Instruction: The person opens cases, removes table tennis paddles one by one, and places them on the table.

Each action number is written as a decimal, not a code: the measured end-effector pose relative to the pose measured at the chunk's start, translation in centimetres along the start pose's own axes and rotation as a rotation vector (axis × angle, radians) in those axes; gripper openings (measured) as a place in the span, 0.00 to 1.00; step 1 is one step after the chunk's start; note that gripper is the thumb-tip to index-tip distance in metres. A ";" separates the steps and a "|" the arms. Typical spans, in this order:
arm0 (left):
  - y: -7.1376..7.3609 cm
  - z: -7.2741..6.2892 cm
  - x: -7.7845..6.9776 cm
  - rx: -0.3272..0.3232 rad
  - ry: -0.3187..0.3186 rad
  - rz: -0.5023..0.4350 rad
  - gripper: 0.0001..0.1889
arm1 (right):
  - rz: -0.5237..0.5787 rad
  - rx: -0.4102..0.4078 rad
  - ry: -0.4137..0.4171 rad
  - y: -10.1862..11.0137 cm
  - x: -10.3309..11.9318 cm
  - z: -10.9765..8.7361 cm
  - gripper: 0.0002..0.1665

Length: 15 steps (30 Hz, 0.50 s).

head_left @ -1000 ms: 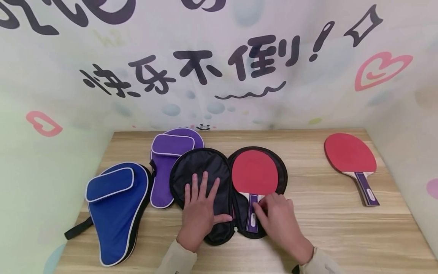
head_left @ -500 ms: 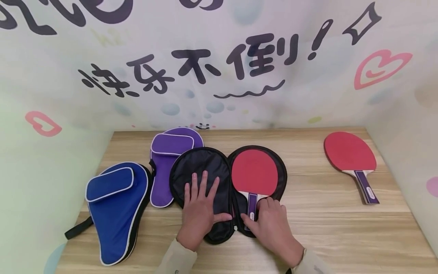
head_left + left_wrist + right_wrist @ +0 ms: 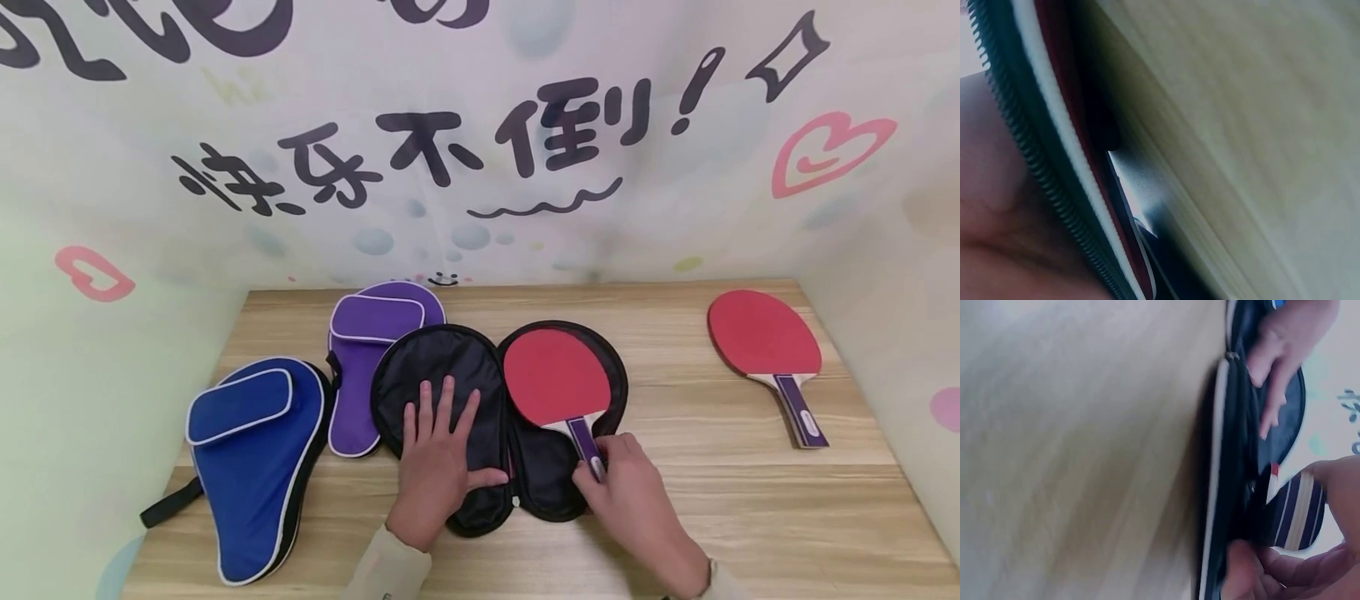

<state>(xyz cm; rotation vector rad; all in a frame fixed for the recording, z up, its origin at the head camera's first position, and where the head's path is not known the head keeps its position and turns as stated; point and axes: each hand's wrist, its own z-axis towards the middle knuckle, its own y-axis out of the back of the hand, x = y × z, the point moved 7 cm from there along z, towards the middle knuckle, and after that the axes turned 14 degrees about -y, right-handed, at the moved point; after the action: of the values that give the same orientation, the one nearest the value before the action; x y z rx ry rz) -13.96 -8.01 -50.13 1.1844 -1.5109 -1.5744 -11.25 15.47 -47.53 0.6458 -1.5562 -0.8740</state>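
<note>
A black-lined table tennis bat case [image 3: 408,367] lies unzipped and spread in two halves at the middle of the table. My left hand [image 3: 437,467] rests flat on its left half, fingers spread. On the right half lies a red table tennis bat [image 3: 555,375], its purple handle slanting toward the lower right. My right hand [image 3: 633,500] grips that handle between thumb and fingers. In the right wrist view, the striped handle end [image 3: 1297,512] shows between the digits. Close up in the left wrist view are the case's zip edge [image 3: 1054,181] and part of the hand.
A blue bat case [image 3: 251,467] with a black strap lies at the left. Behind it sits a purple case [image 3: 356,375], partly under the open one. A second red bat [image 3: 765,333] lies at the far right. Printed cloth walls [image 3: 480,183] enclose the table's back and sides.
The bat's handle has swung to the right, tilting the bat within the case half. My right hand has shifted right with the handle. The left hand has stayed in place.
</note>
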 end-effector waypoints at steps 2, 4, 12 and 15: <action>0.0 0.0 0.0 0.003 0.000 0.000 0.58 | 0.012 -0.014 -0.017 0.7 -0.5 0.2 0.16; 0.0 0.0 0.0 0.004 0.000 -0.002 0.58 | 0.025 -0.033 -0.029 1.4 -1.0 0.4 0.19; -0.1 -0.2 0.2 0.009 0.008 -0.008 0.59 | 0.057 -0.166 0.070 2.9 -1.4 1.3 0.20; 0.1 -0.2 0.2 -0.024 -0.006 0.001 0.59 | 0.144 -0.260 0.134 4.8 -1.3 1.6 0.19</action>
<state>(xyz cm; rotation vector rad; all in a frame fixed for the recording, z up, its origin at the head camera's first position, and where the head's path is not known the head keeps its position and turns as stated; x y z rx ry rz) -13.88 -8.28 -50.09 1.1665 -1.4926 -1.5923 -12.30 19.47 -44.40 0.3919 -1.3239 -0.8866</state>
